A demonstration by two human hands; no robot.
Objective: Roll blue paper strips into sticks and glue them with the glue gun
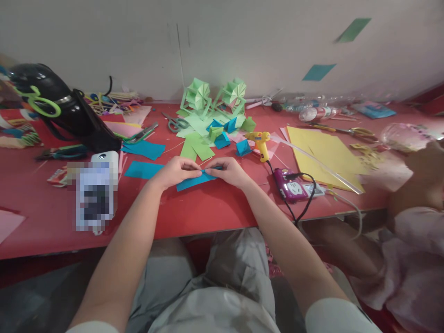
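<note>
Both hands, left and right, seemingly pinch a blue paper strip on the red table.

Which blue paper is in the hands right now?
The narrow blue strip, pinched between left hand and right hand; the two flat blue sheets lie untouched to its left.

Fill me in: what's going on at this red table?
A person sits at the red table. Their left hand and right hand both pinch a blue paper strip that lies on the tabletop, with the fingertips close together. Beyond it are small folded blue pieces, green paper models by the wall, a yellow glue gun, scissors and a yellow sheet. Another person sits at the right edge.
</note>
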